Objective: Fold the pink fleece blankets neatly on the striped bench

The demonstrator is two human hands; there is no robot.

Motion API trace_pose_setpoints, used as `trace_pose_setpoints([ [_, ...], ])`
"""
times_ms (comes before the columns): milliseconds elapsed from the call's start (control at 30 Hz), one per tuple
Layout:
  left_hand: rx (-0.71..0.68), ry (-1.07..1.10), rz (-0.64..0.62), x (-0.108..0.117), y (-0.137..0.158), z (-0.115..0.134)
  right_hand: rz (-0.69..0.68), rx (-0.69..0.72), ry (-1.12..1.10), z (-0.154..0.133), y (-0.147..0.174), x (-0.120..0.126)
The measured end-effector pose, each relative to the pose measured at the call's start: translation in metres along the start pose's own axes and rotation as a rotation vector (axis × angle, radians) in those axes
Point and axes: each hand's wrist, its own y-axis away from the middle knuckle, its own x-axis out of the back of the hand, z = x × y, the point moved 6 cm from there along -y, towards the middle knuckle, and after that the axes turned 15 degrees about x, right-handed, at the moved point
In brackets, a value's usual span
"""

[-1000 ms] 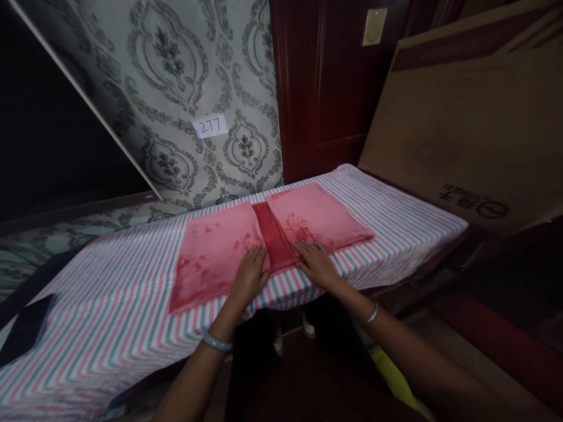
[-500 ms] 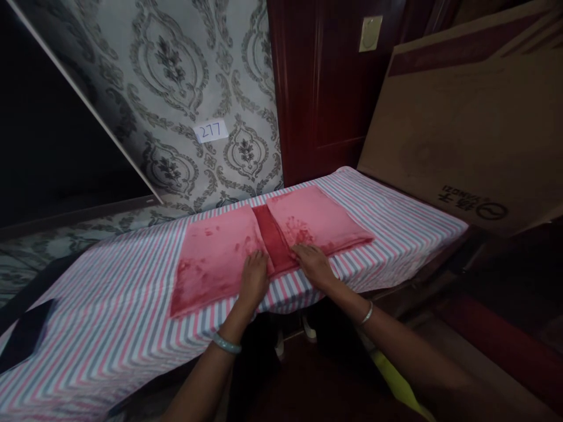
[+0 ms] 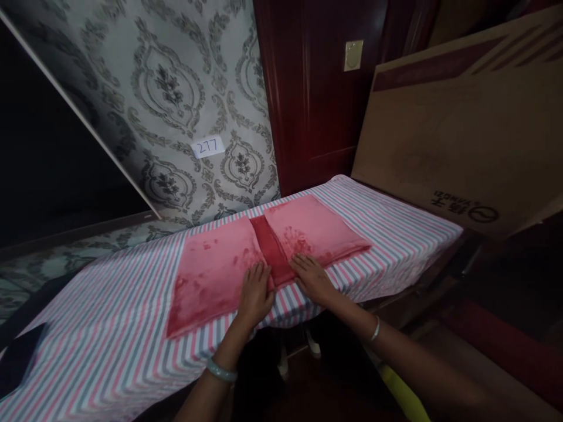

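A pink plush cloth (image 3: 210, 278) lies on the striped tablecloth (image 3: 118, 305), its left and right sides folded in toward the middle. Between the two folded panels a darker red strip (image 3: 269, 249) shows. My left hand (image 3: 255, 294) rests on the near inner corner of the left panel, fingers stretched out and thumb apart. On the near inner corner of the right panel (image 3: 314, 225) lies my right hand (image 3: 313, 280), palm down with its fingers extended. Darker, ruffled marks dot the pile of both panels.
A dark flat object, perhaps a phone (image 3: 21, 357), lies at the table's left edge. Behind the table are patterned wallpaper with a paper label (image 3: 208, 146) and a dark red door (image 3: 323, 105). A large cardboard box (image 3: 457, 129) leans at the right; a black screen (image 3: 57, 146) stands left.
My fingers now lie flatter on the cloth's near inner corners, and my left thumb has spread away. The whole view has shifted slightly; the folded cloth keeps its shape.
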Motion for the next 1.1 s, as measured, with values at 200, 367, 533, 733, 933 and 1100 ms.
trace_pose_setpoints([
  [200, -0.114, 0.096, 0.039, 0.01, -0.01, 0.035, 0.134, 0.0, -0.089, 0.006, 0.008, 0.016],
  [367, -0.22, -0.011, -0.078, 0.005, -0.017, 0.07, 0.35, -0.099, -0.036, 0.061, 0.031, 0.046],
  [533, -0.181, -0.045, -0.252, -0.012, -0.016, 0.071, 0.405, -0.381, 0.129, 0.147, 0.069, 0.08],
  [733, -0.154, -0.01, -0.262, -0.01, -0.015, 0.069, 0.194, -0.846, -0.072, 0.209, 0.106, 0.074],
  [933, -0.194, -0.064, -0.23, -0.016, -0.012, 0.072, 0.332, -0.98, -0.417, 0.22, 0.108, 0.071],
  [1100, -0.181, -0.021, -0.245, -0.018, -0.014, 0.069, 0.427, -1.08, -0.771, 0.217, 0.103, 0.069],
])
